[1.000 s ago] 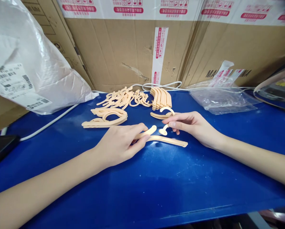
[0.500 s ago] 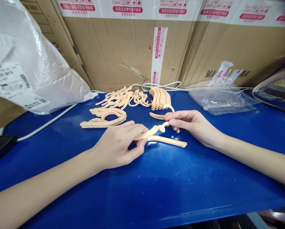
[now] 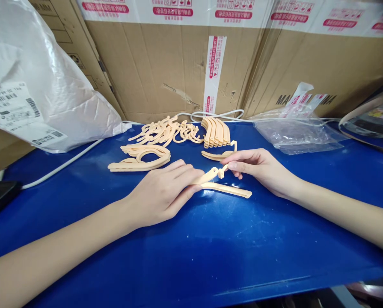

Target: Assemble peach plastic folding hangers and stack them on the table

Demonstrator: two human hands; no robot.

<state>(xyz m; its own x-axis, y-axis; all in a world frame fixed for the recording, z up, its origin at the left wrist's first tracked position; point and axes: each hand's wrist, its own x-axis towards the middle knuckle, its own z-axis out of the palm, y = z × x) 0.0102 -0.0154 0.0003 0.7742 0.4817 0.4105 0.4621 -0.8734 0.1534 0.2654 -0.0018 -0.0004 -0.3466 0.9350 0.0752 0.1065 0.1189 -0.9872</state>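
Note:
My left hand (image 3: 165, 190) is closed on a cream plastic hanger arm (image 3: 208, 176), thumb below and fingers above. The rounded, holed end of that piece points right. Under it a longer hanger arm (image 3: 230, 189) slants right along the blue table; whether the two are joined is hidden by my fingers. Between thumb and fingertips my right hand (image 3: 258, 168) pinches a small cream hanger hook (image 3: 222, 172). The hook's knobbed end is close beside the holed end; I cannot tell if they touch. Just behind the right fingers lies a curved hanger part (image 3: 215, 156).
Behind my hands are a pile of loose hooks (image 3: 159, 131), a row of stacked hanger arms (image 3: 215, 132) and folded hangers (image 3: 123, 167). Cardboard boxes (image 3: 172, 64) line the back. A silvery bag (image 3: 66, 98) stands left, a clear plastic bag (image 3: 300, 134) lies right.
My left hand has shifted slightly right with the hanger arm. The hook in my right fingers has turned, so its end faces differently.

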